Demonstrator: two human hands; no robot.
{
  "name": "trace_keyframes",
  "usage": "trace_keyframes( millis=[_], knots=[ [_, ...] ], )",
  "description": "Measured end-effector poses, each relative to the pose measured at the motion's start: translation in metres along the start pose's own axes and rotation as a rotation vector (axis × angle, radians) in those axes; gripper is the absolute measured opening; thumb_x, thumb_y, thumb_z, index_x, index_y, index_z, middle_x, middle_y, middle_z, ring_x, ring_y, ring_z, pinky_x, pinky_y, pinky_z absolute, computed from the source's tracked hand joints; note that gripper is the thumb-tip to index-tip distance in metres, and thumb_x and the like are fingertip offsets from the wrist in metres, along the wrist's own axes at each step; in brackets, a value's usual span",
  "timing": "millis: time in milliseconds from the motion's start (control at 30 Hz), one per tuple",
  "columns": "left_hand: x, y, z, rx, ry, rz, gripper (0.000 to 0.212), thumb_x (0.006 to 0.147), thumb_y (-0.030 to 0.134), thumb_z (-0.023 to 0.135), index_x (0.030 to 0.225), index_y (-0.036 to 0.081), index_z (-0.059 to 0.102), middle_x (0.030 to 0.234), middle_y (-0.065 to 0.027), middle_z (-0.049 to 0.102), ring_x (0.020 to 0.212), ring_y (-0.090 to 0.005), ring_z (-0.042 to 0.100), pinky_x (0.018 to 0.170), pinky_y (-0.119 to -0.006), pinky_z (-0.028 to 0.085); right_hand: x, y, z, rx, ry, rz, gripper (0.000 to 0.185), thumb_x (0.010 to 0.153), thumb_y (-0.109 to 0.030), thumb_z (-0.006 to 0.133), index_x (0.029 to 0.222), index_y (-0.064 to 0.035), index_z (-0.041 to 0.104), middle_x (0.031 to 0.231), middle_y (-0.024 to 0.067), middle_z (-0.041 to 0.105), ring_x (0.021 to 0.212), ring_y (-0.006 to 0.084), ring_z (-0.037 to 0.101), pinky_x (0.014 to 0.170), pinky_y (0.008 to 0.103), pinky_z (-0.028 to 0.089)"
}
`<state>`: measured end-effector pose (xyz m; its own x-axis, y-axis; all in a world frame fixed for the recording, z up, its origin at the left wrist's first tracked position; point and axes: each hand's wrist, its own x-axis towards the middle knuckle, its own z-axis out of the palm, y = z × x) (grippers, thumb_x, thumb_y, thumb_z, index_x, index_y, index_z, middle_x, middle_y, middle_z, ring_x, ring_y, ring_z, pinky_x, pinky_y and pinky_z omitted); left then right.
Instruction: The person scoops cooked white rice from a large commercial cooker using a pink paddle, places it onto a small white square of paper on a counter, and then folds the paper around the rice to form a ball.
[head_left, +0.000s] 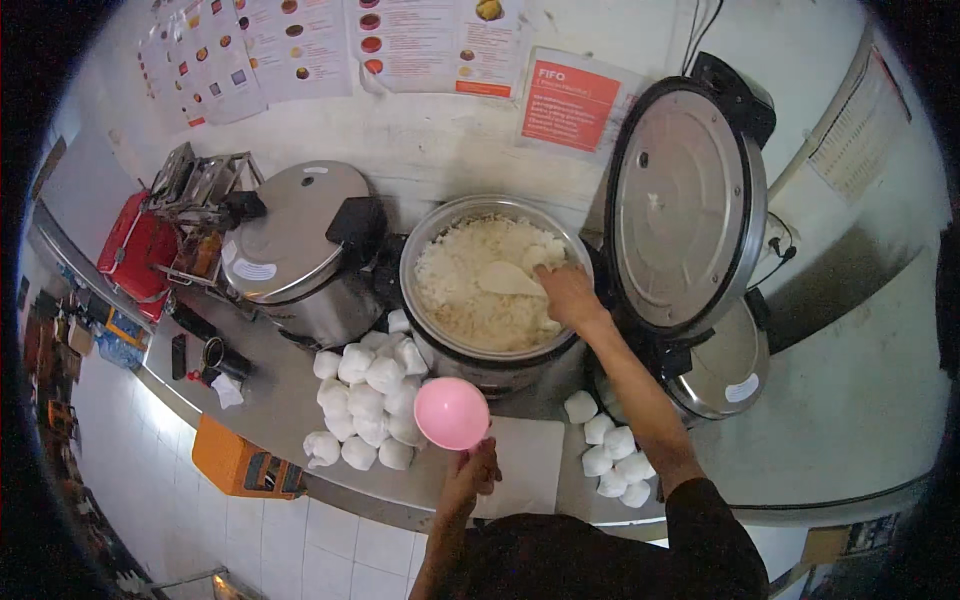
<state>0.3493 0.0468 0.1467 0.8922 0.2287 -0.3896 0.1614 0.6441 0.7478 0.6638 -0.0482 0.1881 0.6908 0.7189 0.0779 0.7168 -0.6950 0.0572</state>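
My right hand (566, 294) grips a pale rice paddle (510, 280) inside the open rice cooker (495, 358), its blade lying on the cooked rice (457, 259). Rice fills much of the pot. My left hand (472, 474) holds a pink plastic bowl (451, 412) by its lower edge or a handle; which one is hidden by the fingers. The inside of the bowl faces up and shows no rice. Just left of the bowl is a pile of white wrapped portions (367, 401). Below and right of it lies a stack of white paper sheets (525, 457).
The cooker's hinged lid (679, 210) stands upright at right. A closed rice cooker (300, 247) is on the left, another (720, 367) behind my right arm. More white wrapped portions (619, 454) lie near my right forearm. A black cup (225, 358) and red case (139, 247) are further left.
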Motion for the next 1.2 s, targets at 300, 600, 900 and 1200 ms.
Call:
trace_keyframes(
  millis=[300, 600, 900, 1200],
  knots=[
    [-0.042, -0.035, -0.079, -0.121, 0.288, -0.013, 0.029, 0.093, 0.026, 0.053, 0.116, 0.008, 0.046, 0.066, 0.0021, 0.044, 0.05, -0.0081, 0.043, 0.044, -0.024, 0.038, 0.079, -0.019, 0.0, -0.113, 0.014, -0.039, 0.034, 0.069, -0.009, 0.063, 0.103, -0.0087, 0.063, 0.092, 0.0135, 0.061, 0.079, 0.0334, 0.063, 0.068, 0.0438, 0.052],
    [-0.09, -0.043, -0.128, -0.162, 0.565, 0.028, 0.034, 0.091, 0.025, 0.055, 0.117, 0.005, 0.046, 0.058, 0.0016, 0.042, 0.043, -0.0083, 0.041, 0.038, -0.025, 0.038, 0.038, 0.019, -0.017, -0.242, 0.191, 0.136, 0.016, 0.071, -0.015, 0.062, 0.08, -0.0023, 0.065, 0.075, 0.0186, 0.065, 0.073, 0.0346, 0.065, 0.065, 0.0429, 0.052],
    [-0.148, -0.088, -0.173, -0.312, 0.802, -0.02, 0.035, 0.088, 0.019, 0.057, 0.118, 0.007, 0.045, 0.061, 0.0028, 0.044, 0.043, -0.0072, 0.041, 0.034, -0.024, 0.034, -0.019, -0.002, -0.027, -0.092, 0.015, 0.141, 0.023, 0.069, -0.013, 0.061, 0.089, -0.0051, 0.069, 0.079, 0.0208, 0.064, 0.069, 0.0387, 0.063, 0.064, 0.0449, 0.052],
    [-0.153, -0.087, -0.192, -0.389, 0.809, 0.002, 0.029, 0.09, 0.022, 0.052, 0.115, 0.01, 0.048, 0.058, 0.0041, 0.04, 0.04, -0.0065, 0.038, 0.032, -0.023, 0.034, -0.044, -0.027, -0.023, 0.138, -0.08, 0.175, 0.027, 0.069, -0.014, 0.059, 0.092, -0.0031, 0.068, 0.091, 0.025, 0.062, 0.087, 0.0397, 0.061, 0.078, 0.0431, 0.05]
  ],
)
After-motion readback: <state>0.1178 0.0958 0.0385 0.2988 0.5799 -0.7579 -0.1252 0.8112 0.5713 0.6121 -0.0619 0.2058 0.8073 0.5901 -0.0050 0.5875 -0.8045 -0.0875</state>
